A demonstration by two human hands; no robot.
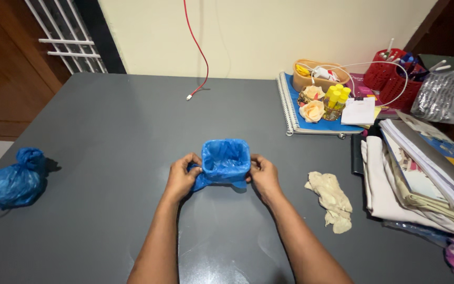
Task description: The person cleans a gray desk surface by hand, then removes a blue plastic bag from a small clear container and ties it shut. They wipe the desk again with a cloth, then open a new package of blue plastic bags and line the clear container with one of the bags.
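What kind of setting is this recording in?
Probably a home or small office desk: a grey table against a plain wall, with a spiral notebook, red pen baskets and stacked papers. Both hands hold a small blue bag-lined container.

Two bare forearms enter from six o'clock. The left hand (183,176) and right hand (263,175) wear no gloves, rings or watch. No sleeve reaches the visible forearms or wrists.

Grey worktop (106,131) is carrying an open blue bag (226,160) at centre, tied blue bag (12,181) at left edge, beige rag (333,200), red cable (198,87), spiral notebook (303,113), and paper stacks (421,179) lying right.
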